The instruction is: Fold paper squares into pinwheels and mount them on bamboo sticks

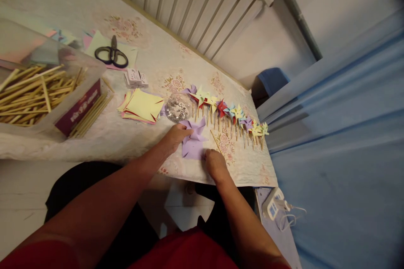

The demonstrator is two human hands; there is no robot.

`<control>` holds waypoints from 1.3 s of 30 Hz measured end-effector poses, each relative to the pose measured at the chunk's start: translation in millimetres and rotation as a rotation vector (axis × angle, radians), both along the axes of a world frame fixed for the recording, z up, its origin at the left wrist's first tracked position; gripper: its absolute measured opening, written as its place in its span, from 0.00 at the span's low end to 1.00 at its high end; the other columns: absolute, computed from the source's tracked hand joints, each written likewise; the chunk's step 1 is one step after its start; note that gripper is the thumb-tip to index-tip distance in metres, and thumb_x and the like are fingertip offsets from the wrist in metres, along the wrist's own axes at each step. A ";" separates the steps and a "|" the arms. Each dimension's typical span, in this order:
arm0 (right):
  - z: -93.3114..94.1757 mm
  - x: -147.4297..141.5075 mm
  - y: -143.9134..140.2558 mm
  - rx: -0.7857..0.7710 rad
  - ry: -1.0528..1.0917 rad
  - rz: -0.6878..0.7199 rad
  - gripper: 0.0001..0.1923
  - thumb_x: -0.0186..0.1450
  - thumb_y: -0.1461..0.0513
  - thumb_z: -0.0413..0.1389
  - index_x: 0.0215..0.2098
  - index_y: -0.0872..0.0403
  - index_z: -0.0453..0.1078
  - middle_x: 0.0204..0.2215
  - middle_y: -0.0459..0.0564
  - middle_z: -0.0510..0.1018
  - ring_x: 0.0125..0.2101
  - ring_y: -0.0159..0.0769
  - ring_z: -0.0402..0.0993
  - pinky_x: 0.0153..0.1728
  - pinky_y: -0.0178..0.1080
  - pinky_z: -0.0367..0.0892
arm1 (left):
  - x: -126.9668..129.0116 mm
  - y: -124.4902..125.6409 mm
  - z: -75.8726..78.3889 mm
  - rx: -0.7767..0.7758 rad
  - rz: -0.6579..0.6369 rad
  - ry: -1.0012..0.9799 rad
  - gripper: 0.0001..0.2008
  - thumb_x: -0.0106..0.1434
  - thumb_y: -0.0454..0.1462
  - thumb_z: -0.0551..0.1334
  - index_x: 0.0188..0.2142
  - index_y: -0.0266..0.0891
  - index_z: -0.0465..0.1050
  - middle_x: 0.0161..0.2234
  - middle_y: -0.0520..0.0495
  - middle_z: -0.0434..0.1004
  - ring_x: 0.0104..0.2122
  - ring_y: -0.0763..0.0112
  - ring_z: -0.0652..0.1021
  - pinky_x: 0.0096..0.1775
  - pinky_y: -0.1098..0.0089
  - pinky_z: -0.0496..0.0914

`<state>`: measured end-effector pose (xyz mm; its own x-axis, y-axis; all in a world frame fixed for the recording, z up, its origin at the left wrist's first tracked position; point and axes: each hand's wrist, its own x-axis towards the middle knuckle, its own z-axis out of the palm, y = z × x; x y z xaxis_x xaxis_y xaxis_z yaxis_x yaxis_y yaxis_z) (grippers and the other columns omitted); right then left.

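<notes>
Centre frame: left hand (174,136) fingers pressing down on folded purple paper (193,142); right hand (215,164) pinching its lower edge, one stick (216,141) beside. Pinwheel half folded, not yet on stick. Row of finished pinwheels (227,112) right of centre. Clear bin (50,92) at left holding wooden sticks; small clear tub (178,108) of pins.

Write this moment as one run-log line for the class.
left hand: pressing purple paper | right hand: on paper's near edge | wooden stick: beside paper | finished pinwheels: row behind
</notes>
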<state>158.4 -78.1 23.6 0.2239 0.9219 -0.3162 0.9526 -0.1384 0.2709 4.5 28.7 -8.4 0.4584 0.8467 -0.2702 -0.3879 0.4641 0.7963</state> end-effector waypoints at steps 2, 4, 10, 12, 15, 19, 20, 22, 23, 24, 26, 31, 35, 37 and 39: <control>-0.9 -2.0 -2.0 0.024 0.004 -0.012 0.13 0.68 0.66 0.49 0.43 0.60 0.74 0.39 0.60 0.80 0.39 0.40 0.78 0.39 0.36 0.66 | 1.1 0.7 -2.0 -0.002 0.001 0.008 0.08 0.44 0.34 0.67 0.27 0.34 0.74 0.22 0.51 0.75 0.22 0.75 0.71 0.27 0.74 0.64; -2.0 -3.3 -3.5 0.043 0.007 -0.024 0.12 0.69 0.66 0.49 0.43 0.60 0.74 0.40 0.60 0.80 0.40 0.40 0.78 0.39 0.37 0.66 | 1.8 1.0 -3.2 -0.002 0.003 0.009 0.08 0.44 0.34 0.67 0.27 0.34 0.74 0.22 0.51 0.75 0.22 0.75 0.72 0.27 0.74 0.64; -6.7 -3.6 -5.9 0.075 0.012 -0.032 0.12 0.69 0.65 0.49 0.43 0.59 0.73 0.39 0.59 0.80 0.39 0.40 0.77 0.39 0.37 0.65 | 1.7 -0.2 -1.6 0.007 0.017 -0.005 0.09 0.43 0.35 0.67 0.26 0.33 0.74 0.22 0.51 0.75 0.22 0.74 0.72 0.26 0.74 0.63; -8.3 -3.0 -6.4 0.087 0.013 -0.033 0.12 0.69 0.65 0.49 0.43 0.59 0.73 0.39 0.59 0.80 0.39 0.40 0.77 0.39 0.37 0.65 | 1.5 -0.3 -0.7 0.003 0.016 -0.006 0.09 0.42 0.36 0.67 0.26 0.34 0.74 0.22 0.51 0.75 0.22 0.73 0.72 0.26 0.73 0.63; -9.4 -2.1 -7.1 0.106 0.022 -0.061 0.12 0.68 0.66 0.49 0.43 0.58 0.73 0.40 0.57 0.80 0.40 0.41 0.77 0.39 0.37 0.65 | 1.5 0.1 -0.3 -0.002 0.025 -0.014 0.10 0.42 0.36 0.67 0.26 0.34 0.74 0.22 0.51 0.76 0.23 0.73 0.73 0.27 0.73 0.64; -8.7 -0.9 -8.6 0.117 0.044 -0.111 0.12 0.68 0.66 0.49 0.42 0.57 0.74 0.41 0.56 0.80 0.42 0.40 0.77 0.41 0.37 0.64 | 1.1 0.6 -0.6 0.008 0.017 -0.009 0.11 0.43 0.36 0.67 0.28 0.34 0.74 0.23 0.51 0.75 0.23 0.73 0.72 0.27 0.73 0.63; -8.4 -0.6 -9.1 0.118 0.046 -0.117 0.12 0.68 0.66 0.49 0.42 0.57 0.74 0.41 0.56 0.80 0.42 0.39 0.76 0.41 0.37 0.64 | 0.8 0.5 -0.5 0.012 0.013 -0.007 0.10 0.43 0.36 0.67 0.27 0.34 0.74 0.23 0.51 0.75 0.23 0.73 0.72 0.26 0.73 0.62; -7.9 -0.3 -9.9 0.118 0.044 -0.126 0.12 0.69 0.66 0.48 0.42 0.57 0.74 0.40 0.56 0.80 0.42 0.39 0.76 0.42 0.36 0.64 | 0.0 0.3 -0.2 0.020 0.008 -0.006 0.10 0.43 0.36 0.67 0.27 0.34 0.74 0.22 0.51 0.75 0.23 0.73 0.72 0.26 0.73 0.62; -7.7 -0.4 -10.2 0.118 0.042 -0.129 0.12 0.69 0.66 0.48 0.42 0.57 0.74 0.40 0.56 0.80 0.42 0.39 0.76 0.42 0.36 0.64 | -0.4 0.2 0.1 0.021 0.008 -0.007 0.10 0.43 0.36 0.67 0.27 0.34 0.74 0.22 0.51 0.75 0.23 0.72 0.72 0.26 0.73 0.62; -7.5 -0.7 -10.3 0.118 0.038 -0.131 0.12 0.69 0.66 0.48 0.42 0.57 0.74 0.40 0.56 0.80 0.42 0.39 0.76 0.42 0.36 0.64 | -0.7 0.1 0.4 0.022 0.007 -0.011 0.10 0.43 0.36 0.67 0.27 0.34 0.74 0.22 0.51 0.75 0.24 0.72 0.72 0.26 0.73 0.62; -7.4 -1.8 -10.2 0.121 0.030 -0.131 0.12 0.69 0.66 0.48 0.42 0.57 0.74 0.40 0.56 0.80 0.42 0.39 0.76 0.41 0.36 0.64 | -1.2 -0.1 0.7 0.021 0.008 -0.020 0.10 0.43 0.36 0.67 0.27 0.34 0.74 0.23 0.51 0.75 0.24 0.72 0.72 0.27 0.73 0.62; -9.8 -2.3 -9.5 0.147 0.030 -0.125 0.12 0.68 0.66 0.49 0.42 0.58 0.74 0.40 0.57 0.80 0.41 0.40 0.77 0.40 0.37 0.64 | -0.2 0.5 -1.4 0.019 0.007 -0.024 0.11 0.43 0.37 0.67 0.27 0.35 0.73 0.23 0.51 0.74 0.24 0.72 0.73 0.27 0.73 0.63; -10.6 5.1 -12.7 0.220 0.154 -0.180 0.10 0.65 0.67 0.51 0.36 0.57 0.76 0.35 0.55 0.82 0.37 0.38 0.77 0.38 0.35 0.63 | 0.3 0.2 -1.8 0.019 0.011 -0.013 0.11 0.43 0.36 0.67 0.27 0.34 0.73 0.23 0.52 0.73 0.24 0.73 0.72 0.27 0.73 0.63; -7.3 9.9 -15.7 0.290 0.259 -0.227 0.09 0.63 0.67 0.52 0.33 0.56 0.76 0.31 0.53 0.82 0.34 0.36 0.76 0.36 0.34 0.63 | -0.2 -0.6 -0.5 0.024 0.013 -0.004 0.10 0.43 0.36 0.67 0.27 0.34 0.73 0.23 0.52 0.73 0.24 0.74 0.72 0.27 0.73 0.63; 0.1 12.9 -18.1 0.394 0.364 -0.259 0.08 0.61 0.66 0.53 0.30 0.55 0.75 0.28 0.50 0.81 0.31 0.35 0.75 0.35 0.34 0.63 | -0.6 -1.4 0.9 0.028 0.023 0.002 0.10 0.44 0.36 0.67 0.27 0.34 0.73 0.24 0.51 0.74 0.23 0.75 0.71 0.27 0.74 0.63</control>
<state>171.3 -96.2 23.7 0.3986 0.9152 -0.0602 0.8963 -0.4026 -0.1860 3.9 27.3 -7.5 0.4385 0.8641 -0.2470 -0.3965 0.4327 0.8097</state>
